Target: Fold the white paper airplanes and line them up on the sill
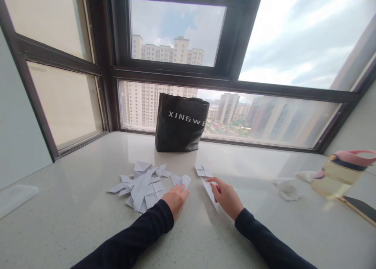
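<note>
My left hand [177, 201] is closed, its fingertips at a small folded white paper [185, 180] on the right edge of a heap. That heap of folded paper pieces [142, 188] lies flat and overlapping on the counter. Further right, my right hand [226, 198] has its index finger and thumb at a long, narrow folded paper [209, 193], with the other fingers curled. Its fingers partly cover that strip. Just beyond the strip lies a square folded paper piece [202, 170] with crossing creases.
A black bag [181, 128] with white lettering stands by the window. To the right are crumpled white tissue [289, 189], a pink-lidded bottle [337, 177] and a phone [361, 209]. A white flat object [17, 198] lies at far left on the speckled counter [73, 222].
</note>
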A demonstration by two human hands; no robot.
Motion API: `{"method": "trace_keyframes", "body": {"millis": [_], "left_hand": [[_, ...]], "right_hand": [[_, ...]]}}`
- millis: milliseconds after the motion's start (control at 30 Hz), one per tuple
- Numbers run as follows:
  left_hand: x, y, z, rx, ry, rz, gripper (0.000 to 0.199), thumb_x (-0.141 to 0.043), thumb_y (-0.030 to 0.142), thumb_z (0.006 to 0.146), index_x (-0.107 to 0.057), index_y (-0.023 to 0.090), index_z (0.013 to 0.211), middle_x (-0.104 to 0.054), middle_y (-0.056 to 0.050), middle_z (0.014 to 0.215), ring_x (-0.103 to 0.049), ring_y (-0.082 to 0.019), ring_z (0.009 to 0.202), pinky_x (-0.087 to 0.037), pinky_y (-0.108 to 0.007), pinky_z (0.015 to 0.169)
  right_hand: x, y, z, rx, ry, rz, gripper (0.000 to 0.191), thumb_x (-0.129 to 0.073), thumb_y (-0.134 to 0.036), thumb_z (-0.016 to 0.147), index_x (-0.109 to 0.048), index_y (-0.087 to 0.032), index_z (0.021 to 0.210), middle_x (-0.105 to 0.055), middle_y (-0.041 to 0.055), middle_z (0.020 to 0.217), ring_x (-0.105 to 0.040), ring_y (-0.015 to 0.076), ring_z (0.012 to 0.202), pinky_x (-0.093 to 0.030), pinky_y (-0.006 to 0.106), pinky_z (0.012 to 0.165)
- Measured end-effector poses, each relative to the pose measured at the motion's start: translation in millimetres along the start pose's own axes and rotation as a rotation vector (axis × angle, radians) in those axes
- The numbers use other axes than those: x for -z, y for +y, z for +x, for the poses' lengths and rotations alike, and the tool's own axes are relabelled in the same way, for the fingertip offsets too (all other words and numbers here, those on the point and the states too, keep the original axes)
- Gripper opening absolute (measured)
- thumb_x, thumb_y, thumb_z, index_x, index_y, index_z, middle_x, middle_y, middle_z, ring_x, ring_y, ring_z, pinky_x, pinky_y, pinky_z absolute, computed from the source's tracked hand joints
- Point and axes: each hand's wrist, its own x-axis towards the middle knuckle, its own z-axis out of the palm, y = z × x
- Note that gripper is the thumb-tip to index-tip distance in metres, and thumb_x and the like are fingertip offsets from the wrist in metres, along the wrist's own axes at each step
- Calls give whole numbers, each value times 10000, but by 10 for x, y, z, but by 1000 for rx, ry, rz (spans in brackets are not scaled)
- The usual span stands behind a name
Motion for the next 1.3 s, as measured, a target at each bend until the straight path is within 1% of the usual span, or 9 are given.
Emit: {"method": "trace_keyframes", "body": {"millis": [133, 300, 433, 600, 733, 867, 1000, 1167, 1300], "left_hand": [[-51, -81, -5, 66, 47, -51, 495, -403, -16, 620, -523, 204, 1046, -464, -70, 1222, -490, -191, 1051, -402, -305, 876], [-52, -111, -13, 111, 56, -63, 607, -375, -68, 582, -479, 165, 1132, -431, -108, 1248, -479, -211, 1065, -417, -329, 865], [74, -106, -23, 66, 352, -269, 596, -321, -78, 611, -486, 157, 1132, -406, -101, 1266, -423, -178, 1120, -366, -346, 928], [212, -13, -24, 42, 651, -647, 369, -352, 105, 787, -465, 140, 1136, -476, -108, 1180, -435, -181, 1102, -359, -342, 938], [188, 142, -44, -60, 569, -853, 342, -375, 151, 806, -446, 151, 1140, -470, -104, 1178, -450, -189, 1083, -385, -330, 917], [133, 240, -86, -132, 337, -933, 327, -397, 149, 805, -454, 169, 1126, -485, -96, 1171, -491, -191, 1038, -443, -304, 856], [99, 208, -97, -146, 302, -805, 378, -404, 120, 783, -426, 191, 1154, -492, -68, 1178, -472, -182, 1060, -435, -316, 867], [11, 107, -71, -181, 316, -522, 380, -361, -15, 673, -552, 163, 949, -536, -80, 1108, -487, -170, 1028, -391, -327, 902], [-59, 62, -60, -148, 239, -376, 421, -376, -28, 621, -558, 155, 953, -519, -91, 1138, -460, -184, 1057, -387, -340, 899]], "right_hand": [[-40, 25, -4, 23, -19, -9, 304, -315, -265, 759, -571, -224, 917, -457, -50, 422, -452, 133, 429, -336, 222, 494], [-108, 80, -1, 42, 1, 31, 314, -317, -287, 773, -567, -201, 943, -400, -59, 412, -409, 124, 407, -293, 216, 462], [-63, 53, -2, 57, 149, 61, 335, -320, -356, 807, -543, -202, 1005, -335, -74, 413, -372, 111, 394, -261, 212, 455], [43, 5, 24, 212, 229, 141, 376, -334, -437, 821, -612, -187, 782, -565, 26, 641, -473, 143, 584, -353, 264, 631], [14, -52, 31, 298, 150, 273, 358, -413, -492, 775, -627, -205, 777, -601, 54, 810, -491, 181, 764, -360, 297, 708], [-31, -71, 63, 154, 69, 516, 426, -461, -564, 704, -622, -175, 768, -598, 46, 740, -506, 180, 711, -398, 277, 618], [95, 120, 172, 77, -34, 740, 487, -445, -573, 709, -607, -144, 874, -626, 62, 819, -540, 209, 808, -410, 307, 710], [206, 504, 290, 31, -53, 484, 503, -410, -582, 696, -604, -127, 784, -625, 75, 806, -543, 215, 786, -404, 314, 704], [103, 573, 287, 6, -100, 246, 413, -404, -524, 702, -556, -157, 591, -586, 28, 643, -526, 172, 655, -393, 270, 597]]}}
